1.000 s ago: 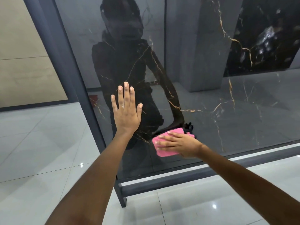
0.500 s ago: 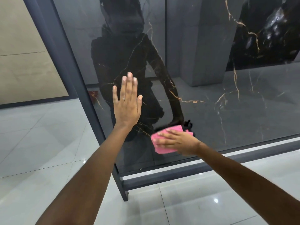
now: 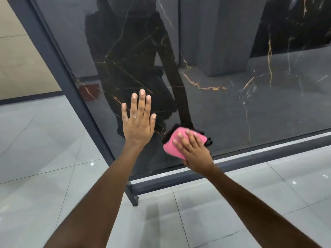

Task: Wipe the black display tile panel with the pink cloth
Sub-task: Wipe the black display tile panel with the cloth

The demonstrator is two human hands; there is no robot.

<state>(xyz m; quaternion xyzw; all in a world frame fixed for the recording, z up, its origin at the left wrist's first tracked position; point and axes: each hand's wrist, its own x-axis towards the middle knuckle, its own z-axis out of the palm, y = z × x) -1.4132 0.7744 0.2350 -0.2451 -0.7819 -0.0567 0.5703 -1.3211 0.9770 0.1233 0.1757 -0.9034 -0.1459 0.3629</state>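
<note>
My right hand point(image 3: 194, 151) presses folded pink cloth point(image 3: 176, 144) flat, fingers straight, against glossy black gold-veined display tile panel point(image 3: 232, 104), near its bottom edge. My left hand point(image 3: 138, 120) flat, splayed on panel beside cloth. Wiping underway; judged upper panel left.

Count, my view: two hands, my left hand point(image 3: 138, 122) and my right hand point(image 3: 194, 151). One pink cloth point(image 3: 172, 144). One black tile panel point(image 3: 232, 104). One dark metal frame point(image 3: 59, 65) round it.
</note>
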